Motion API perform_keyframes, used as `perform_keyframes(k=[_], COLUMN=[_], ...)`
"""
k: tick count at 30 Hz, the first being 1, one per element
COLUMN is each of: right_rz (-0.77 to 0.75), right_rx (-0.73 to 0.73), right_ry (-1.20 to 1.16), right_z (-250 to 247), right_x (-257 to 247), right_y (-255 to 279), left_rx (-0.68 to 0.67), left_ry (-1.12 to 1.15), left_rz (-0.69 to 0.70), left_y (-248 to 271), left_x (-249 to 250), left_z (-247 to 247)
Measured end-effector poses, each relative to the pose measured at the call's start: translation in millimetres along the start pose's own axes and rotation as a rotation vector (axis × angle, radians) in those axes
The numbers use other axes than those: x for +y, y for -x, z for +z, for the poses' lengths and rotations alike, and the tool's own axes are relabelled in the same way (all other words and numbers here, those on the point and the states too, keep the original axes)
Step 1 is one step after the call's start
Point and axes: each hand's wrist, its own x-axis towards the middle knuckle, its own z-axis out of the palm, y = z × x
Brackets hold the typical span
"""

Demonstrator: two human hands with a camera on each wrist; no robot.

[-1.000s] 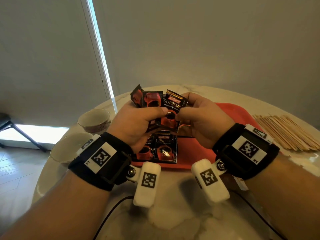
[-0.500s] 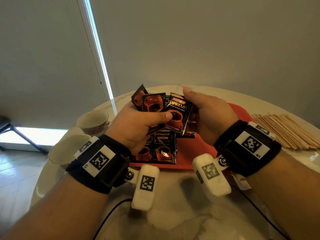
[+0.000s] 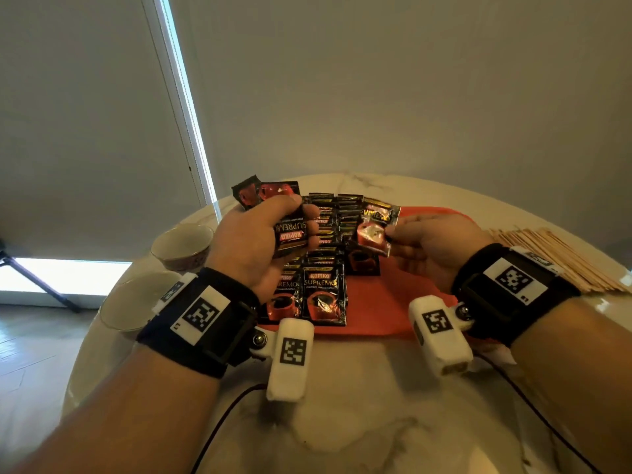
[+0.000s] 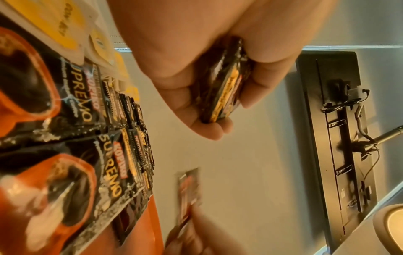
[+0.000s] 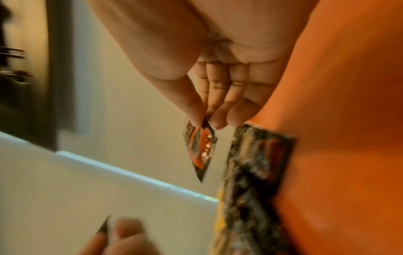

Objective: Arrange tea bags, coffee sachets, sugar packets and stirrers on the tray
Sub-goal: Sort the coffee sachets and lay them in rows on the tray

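My left hand (image 3: pixel 266 234) grips a stack of black-and-red coffee sachets (image 3: pixel 289 234), held above the left part of the red tray (image 3: pixel 383 302); the wrist view shows fingers curled round that stack (image 4: pixel 224 89). My right hand (image 3: pixel 424 241) pinches a single coffee sachet (image 3: pixel 374 227) by its edge between thumb and fingertips (image 5: pixel 200 120), above the tray's middle. Rows of overlapping coffee sachets (image 3: pixel 321 292) lie on the tray's left half, also in the left wrist view (image 4: pixel 104 155). Wooden stirrers (image 3: pixel 564 258) lie in a pile on the table to the right of the tray.
Two pale cups (image 3: pixel 183 246) (image 3: pixel 136 299) stand on the round marble table (image 3: pixel 359 422) to the left. Yellow-and-white packets (image 4: pixel 65 25) lie beyond the sachets. Black cables (image 3: pixel 219 429) run over the table's near part. The tray's right half (image 3: pixel 393 289) is bare.
My right hand has drawn one sachet off the stack and moved it to the right, away from my left hand. The left hand still holds the remaining stack.
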Motion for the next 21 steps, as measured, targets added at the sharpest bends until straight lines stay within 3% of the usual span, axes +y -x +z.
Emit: perform_keyframes(k=[6,21], right_rz=[0.134,0.245], right_rx=[-0.015,-0.065], right_ry=[0.249,0.352], right_z=[-6.7,4.3], right_x=[18.1,7.0], right_y=[-7.2,-10.8], left_rx=[-0.018,-0.010], left_ry=[-0.005,0.005], left_rz=[0.007,-0.001], left_y=[-0.5,-3.2], left_x=[0.5,0.5], left_z=[0.7,-2.0])
